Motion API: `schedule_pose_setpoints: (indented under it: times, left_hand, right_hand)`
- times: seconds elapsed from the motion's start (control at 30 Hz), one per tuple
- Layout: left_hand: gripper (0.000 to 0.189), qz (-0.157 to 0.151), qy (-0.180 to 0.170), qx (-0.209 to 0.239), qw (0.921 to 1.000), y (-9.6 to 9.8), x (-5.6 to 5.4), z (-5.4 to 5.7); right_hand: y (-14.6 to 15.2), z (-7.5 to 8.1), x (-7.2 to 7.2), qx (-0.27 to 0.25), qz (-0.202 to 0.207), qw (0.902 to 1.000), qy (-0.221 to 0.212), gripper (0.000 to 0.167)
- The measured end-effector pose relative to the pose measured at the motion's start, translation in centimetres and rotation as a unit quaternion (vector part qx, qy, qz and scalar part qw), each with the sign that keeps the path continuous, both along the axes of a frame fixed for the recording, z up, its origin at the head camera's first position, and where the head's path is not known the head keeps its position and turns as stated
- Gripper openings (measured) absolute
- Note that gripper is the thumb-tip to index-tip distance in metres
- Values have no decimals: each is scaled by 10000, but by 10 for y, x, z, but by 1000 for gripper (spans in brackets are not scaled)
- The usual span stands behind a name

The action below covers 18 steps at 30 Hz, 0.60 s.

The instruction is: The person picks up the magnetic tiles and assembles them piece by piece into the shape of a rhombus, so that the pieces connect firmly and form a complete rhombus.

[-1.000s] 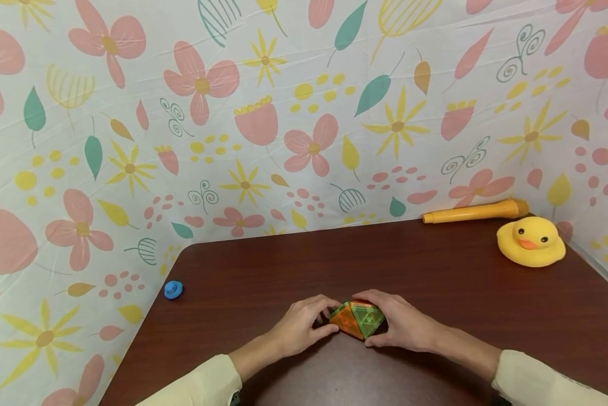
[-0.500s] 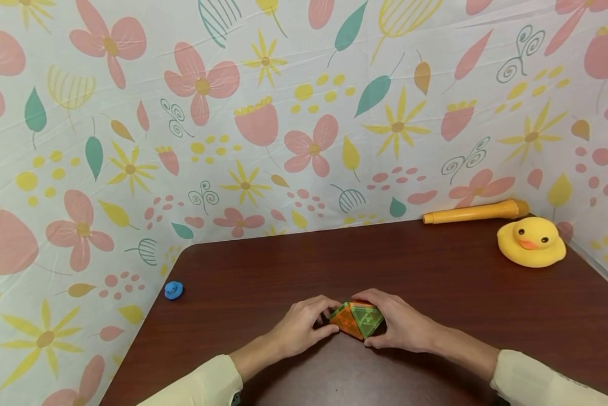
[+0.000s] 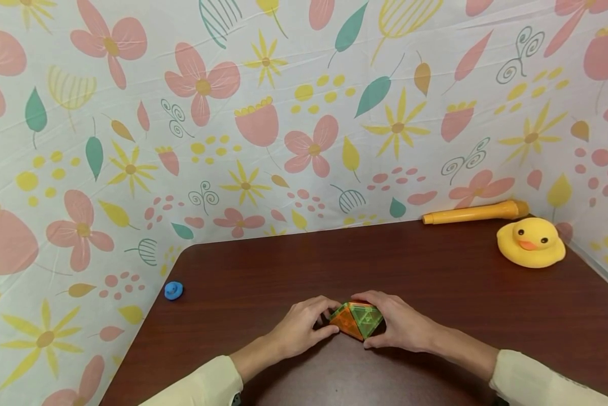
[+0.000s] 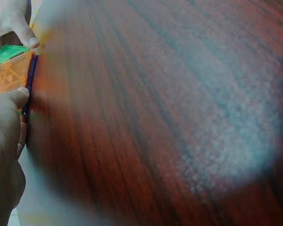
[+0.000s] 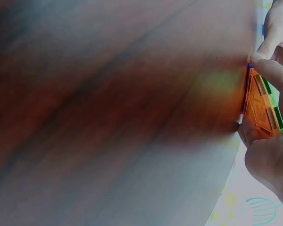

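Note:
Translucent magnetic tiles [image 3: 357, 320], orange and green triangles joined into a low faceted block, sit on the table between the two hands. My left hand [image 3: 300, 326] pinches the block's left end, thumb on the near side and fingers on the far side. From the right, my right hand [image 3: 404, 325] grips it between the thumb in front and the fingers behind. In the left wrist view, the left thumb lies against an orange triangle tile [image 4: 12, 73], and a dark purple edge shows at the bottom. The right wrist view shows another orange tile [image 5: 260, 104] beside the right hand; the fingers partly hide the block.
On the brown table [image 3: 263, 265], a small blue duck [image 3: 173, 290] stands near the left edge. A yellow duck [image 3: 531, 242] is at the far right, with an orange-yellow toy microphone [image 3: 474, 213] behind it. A flower-printed cloth [image 3: 304, 113] hangs along the back.

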<state>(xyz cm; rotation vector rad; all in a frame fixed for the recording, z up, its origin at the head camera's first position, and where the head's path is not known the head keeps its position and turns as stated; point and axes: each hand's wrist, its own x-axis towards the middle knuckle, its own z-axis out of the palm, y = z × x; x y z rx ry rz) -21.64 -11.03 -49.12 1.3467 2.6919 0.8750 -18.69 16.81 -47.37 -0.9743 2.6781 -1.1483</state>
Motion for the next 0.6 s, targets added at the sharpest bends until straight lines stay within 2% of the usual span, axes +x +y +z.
schedule_pose_setpoints:
  times: [0.6]
  left_hand:
    - [39, 4, 90, 29, 10000, -1, 0, -1]
  right_hand:
    - [-3, 0, -1, -7, -38, 10000, 26, 80]
